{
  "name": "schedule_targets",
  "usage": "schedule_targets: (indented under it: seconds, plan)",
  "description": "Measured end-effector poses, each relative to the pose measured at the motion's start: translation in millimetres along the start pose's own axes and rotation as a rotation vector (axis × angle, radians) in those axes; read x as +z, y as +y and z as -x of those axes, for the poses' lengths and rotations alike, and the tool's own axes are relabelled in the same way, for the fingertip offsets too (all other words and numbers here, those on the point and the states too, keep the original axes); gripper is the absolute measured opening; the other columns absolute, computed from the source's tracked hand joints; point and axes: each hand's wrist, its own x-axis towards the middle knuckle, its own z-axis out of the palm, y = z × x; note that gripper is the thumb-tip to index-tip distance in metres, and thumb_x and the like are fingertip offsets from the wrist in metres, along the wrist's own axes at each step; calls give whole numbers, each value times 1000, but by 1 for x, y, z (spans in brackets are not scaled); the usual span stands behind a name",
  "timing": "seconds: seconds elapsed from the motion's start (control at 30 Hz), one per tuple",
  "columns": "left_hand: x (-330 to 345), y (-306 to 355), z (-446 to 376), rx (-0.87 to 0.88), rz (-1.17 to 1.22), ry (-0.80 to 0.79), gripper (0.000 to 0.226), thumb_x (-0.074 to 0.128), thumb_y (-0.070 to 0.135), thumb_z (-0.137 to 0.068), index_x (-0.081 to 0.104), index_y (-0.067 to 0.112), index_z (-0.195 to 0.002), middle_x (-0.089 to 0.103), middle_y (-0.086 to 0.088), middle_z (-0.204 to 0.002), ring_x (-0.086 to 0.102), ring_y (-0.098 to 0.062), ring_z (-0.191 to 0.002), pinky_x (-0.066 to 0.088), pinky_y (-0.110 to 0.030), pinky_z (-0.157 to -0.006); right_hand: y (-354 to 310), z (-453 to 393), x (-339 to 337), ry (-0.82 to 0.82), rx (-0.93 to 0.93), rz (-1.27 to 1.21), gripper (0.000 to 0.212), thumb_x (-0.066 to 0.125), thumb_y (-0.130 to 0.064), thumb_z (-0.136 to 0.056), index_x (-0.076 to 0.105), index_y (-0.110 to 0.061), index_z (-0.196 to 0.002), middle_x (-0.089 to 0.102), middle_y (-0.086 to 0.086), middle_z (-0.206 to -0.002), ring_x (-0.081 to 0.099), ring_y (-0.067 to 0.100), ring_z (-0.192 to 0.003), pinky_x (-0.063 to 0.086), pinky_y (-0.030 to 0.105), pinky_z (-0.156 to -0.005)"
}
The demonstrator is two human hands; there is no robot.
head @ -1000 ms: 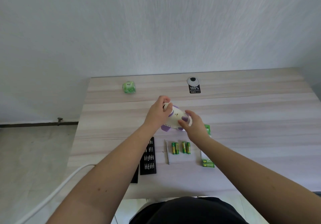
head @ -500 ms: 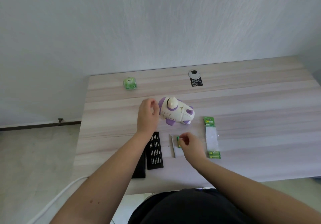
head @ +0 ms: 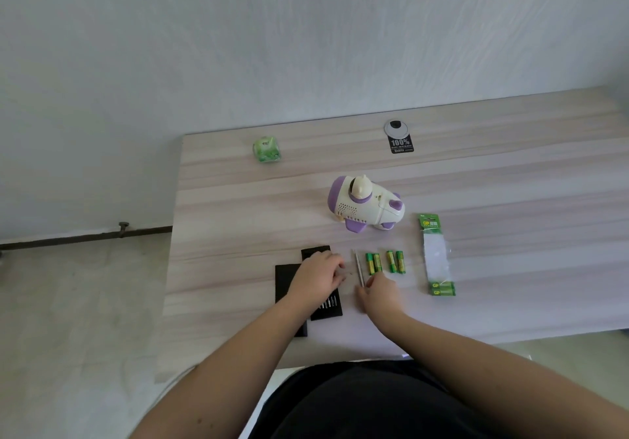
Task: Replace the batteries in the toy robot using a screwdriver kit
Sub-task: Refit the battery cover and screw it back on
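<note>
The left hand (head: 318,277) rests on the bit case (head: 323,283), fingers loosely curled. The right hand (head: 379,294) pinches the screwdriver (head: 358,265) beside four batteries (head: 386,262). The toy (head: 366,204) stands apart on the tabletop (head: 510,183).

Looks like I'm at a plain office-style desk (head: 510,173) in a pretty bare room. Light wood-grain laminate top pushed against a blank white wall (head: 306,37), with a round cable grommet (head: 396,127) at 12 o'clock. Pale tiled floor (head: 68,319) at 9 o'clock, dark baseboard strip (head: 85,235) along the wall.
</note>
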Motion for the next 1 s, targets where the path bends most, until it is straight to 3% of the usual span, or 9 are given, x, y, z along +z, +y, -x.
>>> schedule_targets:
  seconds: [0.13,0.37,0.57,0.77,0.87,1.0]
  plan:
    - [11,2,-3,41,-126,-4,26,58,28,-94,60,18,-118,59,1,-118,50,-19,-107,36,-31,-87,0,-1,3,18,16,-3,23,55,-30,-93,59,-8,-98,67,12,-97,64,30,-90,50,32,-75]
    - [18,8,-13,57,-272,-36,28,53,31,-96,61,22,-121,58,2,-122,47,-22,-113,33,-34,-92,2,3,2,15,7,-27,23,50,-27,-96,61,-7,-98,68,11,-94,65,28,-88,48,30,-71]
    - [22,14,-16,-14,-271,-20,19,53,26,-94,63,28,-111,60,7,-115,48,-18,-109,33,-34,-91,17,10,-6,-7,-20,-133,17,50,-27,-94,57,-12,-89,69,10,-82,67,26,-77,57,41,-72]
    - [27,12,-23,-12,-232,-8,14,53,27,-94,64,30,-102,58,9,-109,46,-17,-107,30,-33,-88,22,15,-23,25,-46,-134,15,51,-29,-94,57,-16,-88,69,4,-80,68,20,-76,57,36,-69]
    - [29,12,-25,11,-129,-5,11,55,21,-93,64,24,-99,60,6,-105,50,-17,-105,35,-30,-88,20,17,-32,33,-57,-164,15,51,-28,-94,57,-17,-86,69,1,-78,69,17,-74,57,35,-68]
    - [14,15,-19,-130,306,106,3,62,17,-91,64,15,-90,67,2,-84,60,-13,-79,49,-24,-73,18,22,-47,51,-114,-216,12,53,-28,-94,57,-19,-88,69,-4,-74,69,16,-73,59,41,-71]
